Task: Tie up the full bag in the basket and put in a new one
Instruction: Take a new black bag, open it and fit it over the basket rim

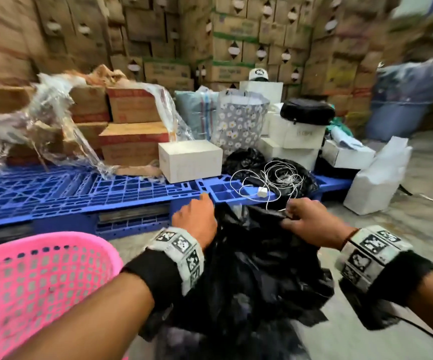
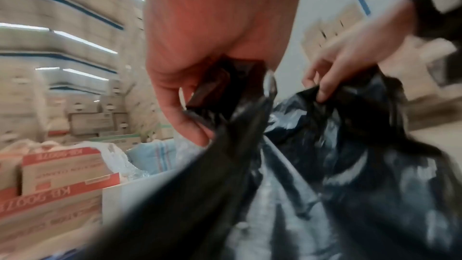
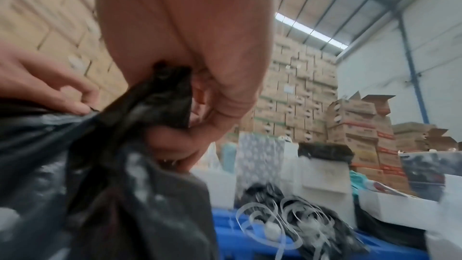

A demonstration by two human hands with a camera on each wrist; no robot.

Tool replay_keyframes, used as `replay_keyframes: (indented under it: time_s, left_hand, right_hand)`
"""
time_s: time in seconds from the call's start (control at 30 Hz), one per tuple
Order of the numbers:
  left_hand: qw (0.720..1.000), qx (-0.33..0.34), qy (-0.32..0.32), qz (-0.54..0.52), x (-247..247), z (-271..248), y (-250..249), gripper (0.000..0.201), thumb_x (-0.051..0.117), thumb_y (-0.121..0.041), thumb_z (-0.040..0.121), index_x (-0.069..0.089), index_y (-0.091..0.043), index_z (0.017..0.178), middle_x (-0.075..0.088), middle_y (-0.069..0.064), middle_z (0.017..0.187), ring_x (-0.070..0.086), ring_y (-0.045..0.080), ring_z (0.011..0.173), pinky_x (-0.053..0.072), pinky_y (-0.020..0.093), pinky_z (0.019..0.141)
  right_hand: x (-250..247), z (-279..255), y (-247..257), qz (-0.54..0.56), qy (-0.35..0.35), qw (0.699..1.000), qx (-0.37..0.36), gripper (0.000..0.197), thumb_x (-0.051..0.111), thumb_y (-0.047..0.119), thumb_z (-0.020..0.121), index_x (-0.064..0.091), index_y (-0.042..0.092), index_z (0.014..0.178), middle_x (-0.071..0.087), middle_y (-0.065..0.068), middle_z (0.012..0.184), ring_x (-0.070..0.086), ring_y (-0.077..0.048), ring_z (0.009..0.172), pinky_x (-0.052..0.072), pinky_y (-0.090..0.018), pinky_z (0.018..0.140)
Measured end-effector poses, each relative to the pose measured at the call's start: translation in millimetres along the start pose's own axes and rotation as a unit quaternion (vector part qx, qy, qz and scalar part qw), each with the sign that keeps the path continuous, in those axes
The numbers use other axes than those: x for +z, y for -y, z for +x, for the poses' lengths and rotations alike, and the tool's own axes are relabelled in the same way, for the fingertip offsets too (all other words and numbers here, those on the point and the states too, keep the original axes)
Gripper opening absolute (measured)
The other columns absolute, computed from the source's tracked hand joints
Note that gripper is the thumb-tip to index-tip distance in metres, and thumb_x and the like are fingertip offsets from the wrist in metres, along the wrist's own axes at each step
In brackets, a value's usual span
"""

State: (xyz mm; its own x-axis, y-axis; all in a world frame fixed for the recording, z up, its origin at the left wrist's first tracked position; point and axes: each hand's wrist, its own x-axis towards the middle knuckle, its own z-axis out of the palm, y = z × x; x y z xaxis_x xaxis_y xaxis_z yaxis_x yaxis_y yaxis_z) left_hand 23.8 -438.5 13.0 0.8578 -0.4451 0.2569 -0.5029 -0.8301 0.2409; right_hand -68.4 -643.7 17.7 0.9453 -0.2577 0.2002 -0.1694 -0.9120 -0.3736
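A black plastic bag [image 1: 249,268] hangs in front of me, held up at its top edge by both hands. My left hand [image 1: 197,216] grips the bag's left top edge, fingers curled round a bunch of plastic [image 2: 225,94]. My right hand [image 1: 301,216] pinches the right top edge, with gathered plastic [image 3: 162,94] inside its curled fingers. The bag's mouth gapes a little between the two hands. A pink slotted basket [image 1: 36,287] stands at the lower left, beside my left forearm; its inside is out of view.
A blue plastic pallet [image 1: 80,193] runs across in front, carrying cardboard boxes [image 1: 132,126], a white box [image 1: 189,162], crumpled clear wrap [image 1: 54,120], another black bag [image 1: 288,178] with a white cable and charger [image 1: 262,192]. White boxes and a flowered bag [image 1: 238,126] stand behind. Stacked cartons fill the background.
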Motion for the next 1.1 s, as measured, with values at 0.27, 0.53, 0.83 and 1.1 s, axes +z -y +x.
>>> replay_keyframes:
  time_s: [0.27,0.53,0.83,1.1]
  left_hand:
    - [0.907,0.124,0.047,-0.400,-155,-7,17,0.038,0.075,-0.005,0.070,0.055,-0.021,0.098,0.068,0.003,0.089,0.062,0.011,0.076,0.052,0.018,0.066]
    - [0.928,0.162,-0.246,-0.228,-219,-69,149,0.017,0.071,-0.007,0.074,0.059,-0.015,0.083,0.066,-0.002,0.073,0.052,0.003,0.063,0.045,0.030,0.060]
    - [0.927,0.202,-0.173,-0.262,-228,-183,239,0.033,0.066,-0.011,0.074,0.055,-0.029,0.099,0.065,-0.018,0.093,0.059,-0.008,0.083,0.040,0.004,0.069]
    - [0.817,-0.159,-0.159,-0.531,-231,-168,322,0.056,0.055,-0.071,0.067,0.055,-0.026,0.100,0.071,0.014,0.102,0.068,0.025,0.095,0.049,0.046,0.093]
  right_hand:
    - [-74,-2,159,0.438,0.020,0.890,-0.128,0.025,0.056,0.007,0.090,0.048,0.013,0.067,0.053,0.005,0.054,0.049,-0.009,0.050,0.048,-0.019,0.049]
    - [-65,-8,280,0.281,-0.021,0.915,-0.288,0.036,0.073,0.019,0.079,0.062,0.019,0.113,0.068,-0.005,0.079,0.058,-0.009,0.068,0.049,-0.024,0.070]
    - [4,5,385,0.157,-0.001,0.893,-0.421,0.030,0.067,0.011,0.077,0.064,0.040,0.079,0.070,0.016,0.073,0.062,0.007,0.072,0.054,-0.027,0.066]
    - [55,-22,407,-0.086,-0.145,0.794,-0.584,0.029,0.064,0.014,0.077,0.059,0.019,0.106,0.059,-0.001,0.073,0.059,-0.021,0.060,0.045,-0.029,0.042]
